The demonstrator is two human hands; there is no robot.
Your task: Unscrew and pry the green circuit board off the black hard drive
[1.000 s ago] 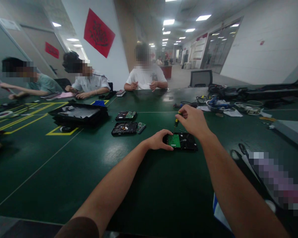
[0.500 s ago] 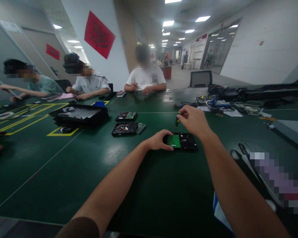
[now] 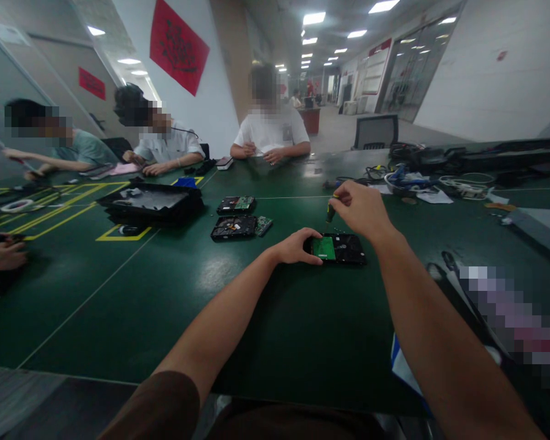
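A black hard drive (image 3: 349, 249) lies flat on the green table, its green circuit board (image 3: 323, 247) facing up. My left hand (image 3: 299, 247) grips the drive's left end between thumb and fingers. Above the drive's far edge, my right hand (image 3: 358, 205) pinches a small screwdriver (image 3: 330, 214) with a dark and yellow handle, pointing down. Whether its tip touches the board or a screw is too small to tell. Several tiny screws (image 3: 337, 231) lie just behind the drive.
Two more hard drives, one nearer (image 3: 233, 228) and one farther (image 3: 235, 205), lie to the left, beside a loose circuit board (image 3: 263, 225). Black trays (image 3: 153, 208) are stacked farther left. Cables (image 3: 410, 183) and a grey case (image 3: 541, 229) are at right. Several people sit around the table.
The head view has tilted down slightly. My left hand keeps its hold on the hard drive, and the screwdriver stays in my right hand over the drive's far edge.
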